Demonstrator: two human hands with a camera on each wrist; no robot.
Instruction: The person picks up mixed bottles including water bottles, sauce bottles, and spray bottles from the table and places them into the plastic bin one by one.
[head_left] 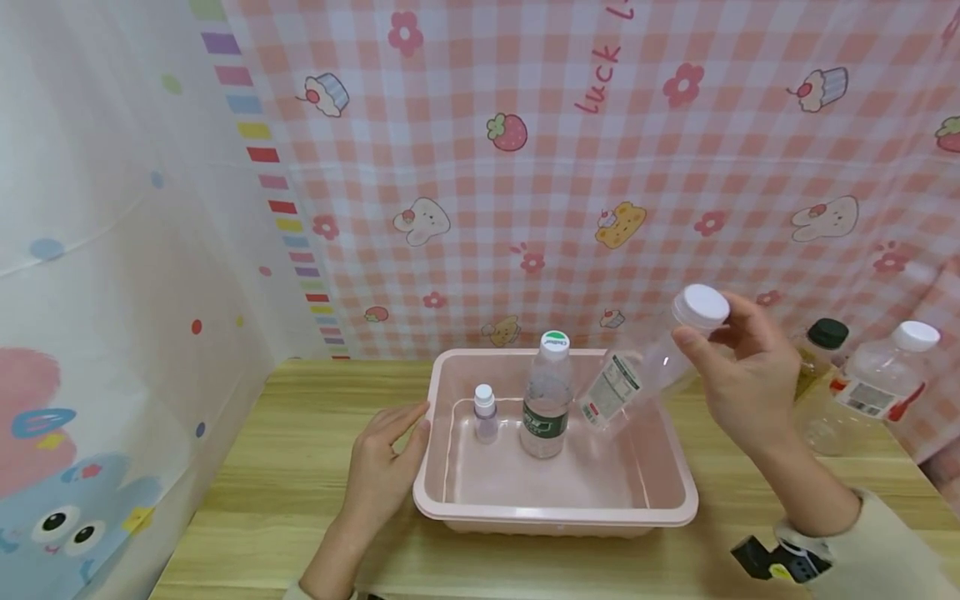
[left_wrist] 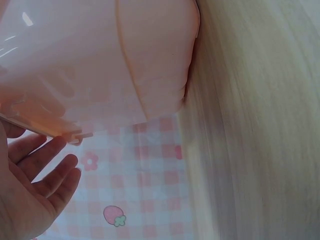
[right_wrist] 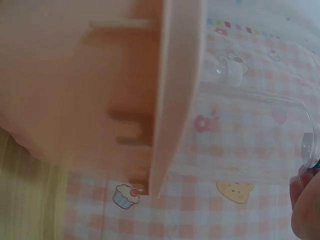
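Observation:
My right hand [head_left: 753,383] grips a clear plastic bottle [head_left: 660,362] just below its white cap. The bottle slants over the right side of a pink plastic basin [head_left: 555,514], its labelled lower end inside the rim. In the right wrist view, the bottle [right_wrist: 250,132] shows beyond the basin's rim, and only part of the hand is visible. My left hand [head_left: 382,467] touches the basin's left rim with its fingertips; the left wrist view shows loosely bent fingers there. Inside the basin stand a small white-capped bottle [head_left: 486,421] and a green-labelled water bottle [head_left: 546,408].
To the right of the basin, on the wooden table [head_left: 277,467], stand a dark-green-capped bottle with yellowish contents [head_left: 812,367] and a large clear white-capped bottle [head_left: 862,396]. A pink checked cloth [head_left: 465,183] hangs behind the table.

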